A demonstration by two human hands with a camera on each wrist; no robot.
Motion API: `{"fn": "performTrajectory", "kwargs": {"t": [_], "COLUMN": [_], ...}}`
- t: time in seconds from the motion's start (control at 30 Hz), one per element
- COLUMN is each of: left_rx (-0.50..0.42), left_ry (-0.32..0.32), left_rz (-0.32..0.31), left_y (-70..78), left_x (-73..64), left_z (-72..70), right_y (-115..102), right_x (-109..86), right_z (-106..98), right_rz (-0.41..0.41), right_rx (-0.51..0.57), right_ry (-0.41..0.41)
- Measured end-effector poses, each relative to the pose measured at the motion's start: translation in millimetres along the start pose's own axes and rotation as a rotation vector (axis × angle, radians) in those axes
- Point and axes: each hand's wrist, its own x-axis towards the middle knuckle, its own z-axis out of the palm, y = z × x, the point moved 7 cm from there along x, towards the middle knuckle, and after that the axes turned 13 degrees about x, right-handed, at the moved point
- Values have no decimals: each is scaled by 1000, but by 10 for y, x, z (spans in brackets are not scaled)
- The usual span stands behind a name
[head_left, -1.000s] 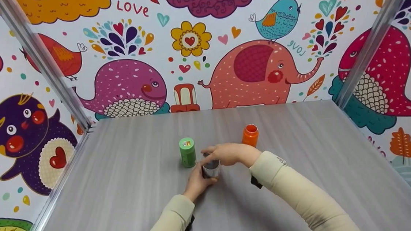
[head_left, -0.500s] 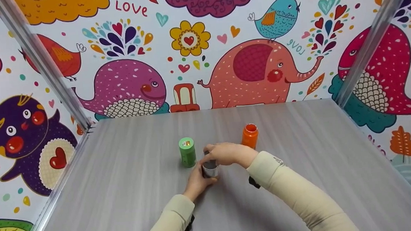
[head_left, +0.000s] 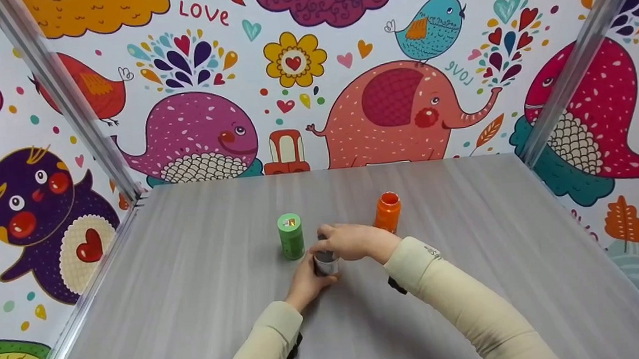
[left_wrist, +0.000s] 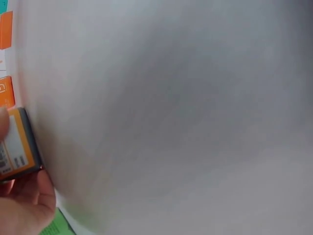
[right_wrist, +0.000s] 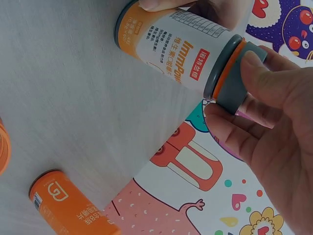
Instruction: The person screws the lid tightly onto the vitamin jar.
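Observation:
A white-and-orange supplement bottle point(right_wrist: 171, 46) with a grey cap point(right_wrist: 234, 83) stands mid-table between both hands. My left hand point(head_left: 305, 283) wraps round its body, fingers on the far side and thumb nearer me. From above, my right hand point(head_left: 353, 241) grips the cap between thumb and fingers. An orange band shows between cap and bottle collar in the right wrist view; whether the cap is loose I cannot tell. In the left wrist view only the bottle's lower end and some fingers point(left_wrist: 46, 196) appear.
A green canister point(head_left: 292, 241) stands just left of the bottle. Behind my right wrist is an orange bottle point(head_left: 388, 213), its top seemingly uncapped. An orange round piece point(right_wrist: 4, 149) is cut off at the right wrist view's edge. Patterned walls enclose the grey table point(head_left: 202, 280).
My right hand has shifted slightly left over the cap, and its fingers have drawn closer together. My left hand keeps its hold on the bottle. The green canister and orange bottle stay standing.

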Motion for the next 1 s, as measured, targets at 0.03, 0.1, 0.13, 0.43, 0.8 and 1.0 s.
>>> {"fn": "performTrajectory", "kwargs": {"t": [0.03,0.1,0.13,0.43,0.8,1.0], "left_rx": [3,7,11,48,10,29], "left_ry": [1,-1,-2,-3,-15,-29], "left_rz": [4,4,4,7,-18,-74], "left_y": [0,0,-2,-30,-49,-76], "left_x": [1,3,6,21,22,11], "left_z": [1,3,5,10,-16,1], "right_y": [0,-1,-2,4,179,353], "right_x": [0,-2,-5,-67,-20,19], "right_z": [0,5,6,1,6,-10], "right_rz": [3,7,8,-103,-31,32], "right_rx": [1,1,-1,-52,7,89], "right_ry": [1,4,5,164,254,302]}}
